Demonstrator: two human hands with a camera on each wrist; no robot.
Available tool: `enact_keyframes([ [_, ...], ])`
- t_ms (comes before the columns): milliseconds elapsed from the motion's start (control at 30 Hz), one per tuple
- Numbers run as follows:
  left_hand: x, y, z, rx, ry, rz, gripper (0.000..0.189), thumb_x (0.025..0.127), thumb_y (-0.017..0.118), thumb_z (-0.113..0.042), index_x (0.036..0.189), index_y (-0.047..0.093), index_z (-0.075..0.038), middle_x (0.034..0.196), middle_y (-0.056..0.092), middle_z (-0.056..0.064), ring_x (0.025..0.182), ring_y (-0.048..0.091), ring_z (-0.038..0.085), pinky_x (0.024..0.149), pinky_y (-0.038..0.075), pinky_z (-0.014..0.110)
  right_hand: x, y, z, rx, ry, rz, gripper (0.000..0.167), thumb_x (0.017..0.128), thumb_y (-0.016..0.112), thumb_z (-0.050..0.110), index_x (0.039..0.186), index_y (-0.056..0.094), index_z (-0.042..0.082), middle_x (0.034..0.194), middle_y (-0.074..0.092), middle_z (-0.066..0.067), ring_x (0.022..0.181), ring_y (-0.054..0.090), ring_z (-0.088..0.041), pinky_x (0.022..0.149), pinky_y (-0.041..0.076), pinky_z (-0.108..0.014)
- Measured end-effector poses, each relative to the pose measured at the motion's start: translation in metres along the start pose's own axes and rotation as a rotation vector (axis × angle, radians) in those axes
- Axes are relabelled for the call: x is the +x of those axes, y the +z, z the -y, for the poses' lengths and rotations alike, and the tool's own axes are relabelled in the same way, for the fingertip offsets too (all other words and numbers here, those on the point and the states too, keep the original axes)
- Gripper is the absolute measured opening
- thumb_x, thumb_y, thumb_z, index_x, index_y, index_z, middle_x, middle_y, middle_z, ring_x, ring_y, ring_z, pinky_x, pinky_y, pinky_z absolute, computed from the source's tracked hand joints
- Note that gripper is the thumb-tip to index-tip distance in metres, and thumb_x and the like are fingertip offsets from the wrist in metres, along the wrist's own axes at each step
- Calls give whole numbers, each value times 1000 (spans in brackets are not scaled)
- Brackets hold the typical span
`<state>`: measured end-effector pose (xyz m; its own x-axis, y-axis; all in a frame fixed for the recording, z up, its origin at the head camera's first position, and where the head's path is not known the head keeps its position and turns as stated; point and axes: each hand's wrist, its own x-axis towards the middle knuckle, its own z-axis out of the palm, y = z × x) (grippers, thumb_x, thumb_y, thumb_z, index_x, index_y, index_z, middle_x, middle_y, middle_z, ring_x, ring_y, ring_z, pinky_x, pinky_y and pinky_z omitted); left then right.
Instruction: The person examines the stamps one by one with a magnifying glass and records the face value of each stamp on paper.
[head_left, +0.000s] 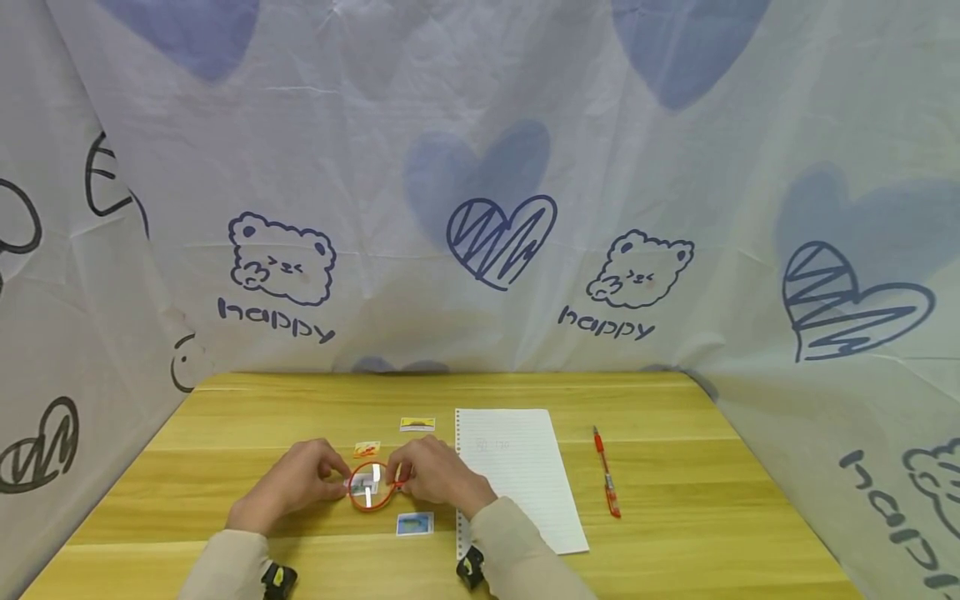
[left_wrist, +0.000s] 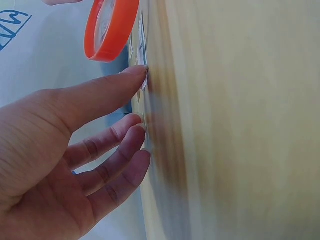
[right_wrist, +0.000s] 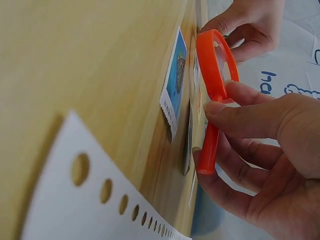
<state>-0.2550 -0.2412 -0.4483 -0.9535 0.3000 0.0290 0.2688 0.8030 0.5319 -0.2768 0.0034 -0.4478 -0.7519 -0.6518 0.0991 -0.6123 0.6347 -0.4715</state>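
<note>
My right hand holds a red magnifying glass by its handle, thumb and fingers round it. Its round lens hovers over a small pale stamp, which shows through the glass with bright reflections. At the stamp's left end is my left hand; in the left wrist view the thumb tip touches the stamp's edge, and the other fingers are loosely bent, tips near the table. Around it lie an orange-red stamp, a yellow stamp and a blue stamp with a perforated edge.
A lined sheet of paper with punched holes and faint writing lies right of the stamps, partly under the right forearm. Farther right is a red pen. Printed white cloth hangs behind the wooden table.
</note>
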Motion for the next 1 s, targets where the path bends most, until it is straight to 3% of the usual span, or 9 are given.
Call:
enact_keyframes([
  [500, -2, 0, 0, 7, 6, -11, 15, 78, 89, -13, 91, 82, -16, 94, 70, 1, 87, 58, 16, 76, 51, 35, -6, -11, -1, 53, 28, -20, 22, 87, 76, 1, 92, 78, 22, 90, 75, 4, 80, 62, -3, 70, 49, -19],
  [767, -2, 0, -2, 1, -9, -2, 15, 79, 88, -11, 92, 82, -16, 96, 69, 1, 88, 58, 17, 77, 51, 37, -23, -31, -13, 109, 16, -47, 25, 84, 74, -4, 94, 79, 19, 90, 76, 2, 76, 61, -1, 70, 49, -20],
  [1000, -2, 0, -3, -2, -17, 0, 15, 80, 88, -11, 93, 82, -15, 93, 67, 1, 86, 54, 17, 75, 48, 35, -38, -46, -26, 63, 51, -63, 24, 84, 75, -5, 92, 78, 17, 88, 76, -1, 78, 63, -6, 69, 47, -22],
])
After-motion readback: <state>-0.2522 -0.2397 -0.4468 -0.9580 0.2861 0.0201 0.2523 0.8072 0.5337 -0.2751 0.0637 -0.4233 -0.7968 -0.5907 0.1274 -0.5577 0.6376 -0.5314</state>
